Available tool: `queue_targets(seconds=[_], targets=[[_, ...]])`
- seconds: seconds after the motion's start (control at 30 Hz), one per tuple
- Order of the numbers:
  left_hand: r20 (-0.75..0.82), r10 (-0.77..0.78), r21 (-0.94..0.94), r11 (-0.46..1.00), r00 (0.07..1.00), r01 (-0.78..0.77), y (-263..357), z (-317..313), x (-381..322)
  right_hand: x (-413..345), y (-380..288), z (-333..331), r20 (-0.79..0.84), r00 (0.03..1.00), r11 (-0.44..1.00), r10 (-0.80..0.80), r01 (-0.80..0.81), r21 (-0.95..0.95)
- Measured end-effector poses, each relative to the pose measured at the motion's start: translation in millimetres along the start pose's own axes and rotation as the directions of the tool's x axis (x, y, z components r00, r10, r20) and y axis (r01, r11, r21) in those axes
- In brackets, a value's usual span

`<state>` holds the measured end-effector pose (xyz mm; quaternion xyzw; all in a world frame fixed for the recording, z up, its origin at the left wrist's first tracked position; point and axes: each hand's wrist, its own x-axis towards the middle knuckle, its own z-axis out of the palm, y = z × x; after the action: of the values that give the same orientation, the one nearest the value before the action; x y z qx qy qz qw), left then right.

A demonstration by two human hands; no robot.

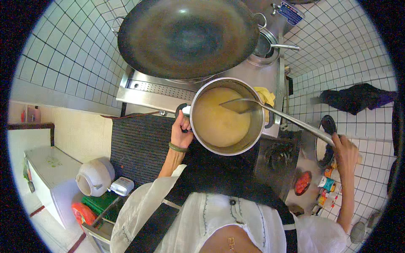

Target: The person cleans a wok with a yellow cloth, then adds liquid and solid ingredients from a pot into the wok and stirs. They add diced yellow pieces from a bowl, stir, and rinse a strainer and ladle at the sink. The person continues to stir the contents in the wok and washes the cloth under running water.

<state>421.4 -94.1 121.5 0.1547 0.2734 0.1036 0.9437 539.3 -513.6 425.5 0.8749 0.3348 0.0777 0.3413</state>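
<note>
A deep metal stockpot [258,139] of cloudy yellowish liquid [218,126] stands before me at the front edge of the stove. My left hand [182,131] grips its black side handle [180,109]. In my right hand [346,151] is the far end of a long steel ladle or wok spatula [294,120]. Its broad head dips into the liquid, and its shaft crosses the pot's right rim. A yellow cloth [265,95] lies by the pot's right handle, partly hidden behind the pot.
A large wok [190,38] fills the stove behind the pot. Right of it sits a small pan [264,44] with its handle sticking out. Seasoning bottles [327,183] and a bowl of red food [302,183] stand at right. A ceramic jar [95,177] is at left.
</note>
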Motion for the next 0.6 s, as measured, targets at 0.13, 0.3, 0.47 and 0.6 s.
queue_targets(seconds=[0.13, 0.3, 0.47, 0.6], targets=[[-0.001, -0.018, -0.076, 0.997, 1.000, 0.018, 3.4, -0.6, -1.6, 34.7, -20.3, -19.8, -0.065, 0.996, 0.992, -0.053, 0.045, -0.117], [-0.020, -0.005, -0.073, 0.997, 1.000, 0.004, 4.8, -1.0, -1.1, 60.1, -39.7, -30.5, 0.075, 0.987, 0.987, -0.140, 0.145, -0.073], [-0.019, -0.013, -0.107, 0.994, 1.000, 0.011, 5.1, -2.8, -1.0, 57.7, -38.8, -25.8, 0.324, 0.923, 0.976, -0.210, 0.180, 0.120], [-0.040, -0.028, -0.108, 0.994, 0.999, 0.024, 5.6, -4.2, -1.1, 51.9, -31.0, -13.2, 0.445, 0.845, 0.884, -0.297, 0.066, 0.464]])
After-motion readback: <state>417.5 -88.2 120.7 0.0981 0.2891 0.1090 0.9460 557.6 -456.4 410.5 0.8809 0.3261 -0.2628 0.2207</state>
